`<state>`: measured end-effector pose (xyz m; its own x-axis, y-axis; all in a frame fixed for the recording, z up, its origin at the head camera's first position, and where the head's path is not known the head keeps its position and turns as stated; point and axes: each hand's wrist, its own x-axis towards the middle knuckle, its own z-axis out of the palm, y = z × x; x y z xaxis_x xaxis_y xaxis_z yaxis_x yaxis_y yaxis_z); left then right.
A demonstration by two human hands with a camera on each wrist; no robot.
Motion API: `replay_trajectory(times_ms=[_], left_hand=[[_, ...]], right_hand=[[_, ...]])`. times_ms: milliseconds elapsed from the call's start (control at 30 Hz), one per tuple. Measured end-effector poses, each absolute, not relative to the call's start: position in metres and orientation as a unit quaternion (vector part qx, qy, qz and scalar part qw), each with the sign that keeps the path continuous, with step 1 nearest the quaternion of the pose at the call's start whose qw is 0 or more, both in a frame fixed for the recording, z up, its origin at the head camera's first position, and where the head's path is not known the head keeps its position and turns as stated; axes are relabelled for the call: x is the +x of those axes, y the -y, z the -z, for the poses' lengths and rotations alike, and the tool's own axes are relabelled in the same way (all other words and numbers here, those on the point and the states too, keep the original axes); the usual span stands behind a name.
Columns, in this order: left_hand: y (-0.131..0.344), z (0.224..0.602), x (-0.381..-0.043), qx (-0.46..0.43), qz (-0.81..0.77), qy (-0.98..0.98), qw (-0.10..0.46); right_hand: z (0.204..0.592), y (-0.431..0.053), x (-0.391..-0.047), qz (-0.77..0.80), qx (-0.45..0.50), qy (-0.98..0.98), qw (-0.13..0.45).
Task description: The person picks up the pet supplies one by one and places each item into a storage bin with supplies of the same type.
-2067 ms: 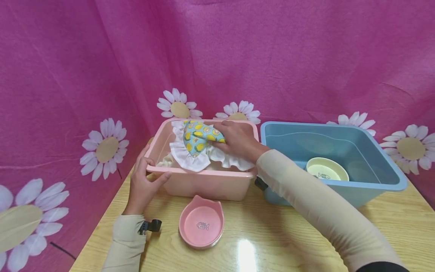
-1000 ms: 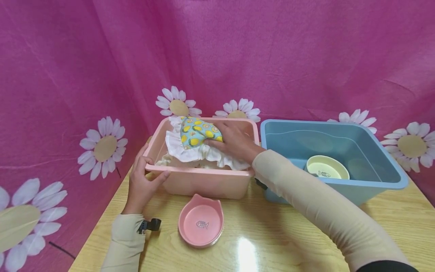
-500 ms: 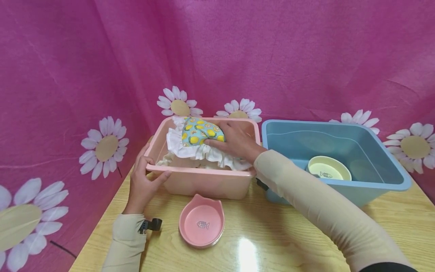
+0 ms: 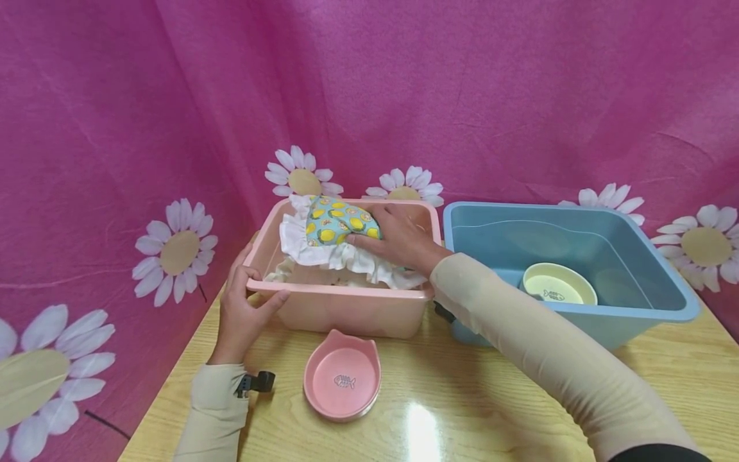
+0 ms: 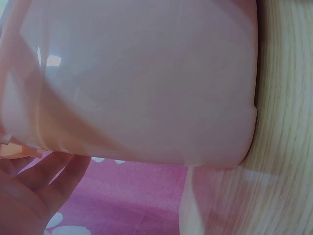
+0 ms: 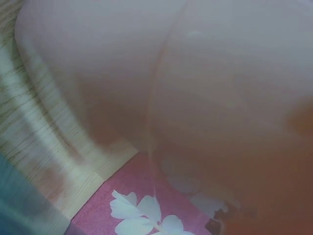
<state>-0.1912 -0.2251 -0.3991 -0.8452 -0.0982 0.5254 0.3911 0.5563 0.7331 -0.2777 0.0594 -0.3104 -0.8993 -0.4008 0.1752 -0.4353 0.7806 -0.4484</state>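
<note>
My right hand (image 4: 401, 239) reaches into the pink plastic tub (image 4: 346, 314) and grips a blue lemon-print cloth (image 4: 335, 218) trimmed with a white ruffle (image 4: 312, 253). The thumb lies across the printed part, and the ruffle hangs below the hand inside the tub. Off-white fabric (image 4: 281, 271) lies lower down in the tub's left side. My left hand (image 4: 245, 311) holds the tub's front left corner, fingers curled at the rim and thumb along the front. In the left wrist view, those fingers (image 5: 54, 178) lie against the tub's outer wall (image 5: 146, 88). The right wrist view is mostly blurred tub wall.
In front of the pink tub, a pink cat-ear bowl (image 4: 342, 378) with a fish-bone print stands on the wooden table (image 4: 473, 410). To the right is a blue tub (image 4: 571, 218) with a cream bowl (image 4: 559, 282) inside. A magenta daisy curtain (image 4: 491, 96) hangs behind.
Over the two seconds, the cloth has risen a little in the right hand's grip, and its lower ruffle has swung up from the tub's front rim. The left hand has stayed put.
</note>
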Motion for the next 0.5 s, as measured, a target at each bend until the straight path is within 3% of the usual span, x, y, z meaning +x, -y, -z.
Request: replay_trajectory(times_ms=[500], left_hand=[[0.2257,0.4006,-0.1925,-0.084,0.461,0.842,0.268]], right_hand=[[0.3100,-0.0612,-0.2796,-0.271,0.225,0.936,0.028]])
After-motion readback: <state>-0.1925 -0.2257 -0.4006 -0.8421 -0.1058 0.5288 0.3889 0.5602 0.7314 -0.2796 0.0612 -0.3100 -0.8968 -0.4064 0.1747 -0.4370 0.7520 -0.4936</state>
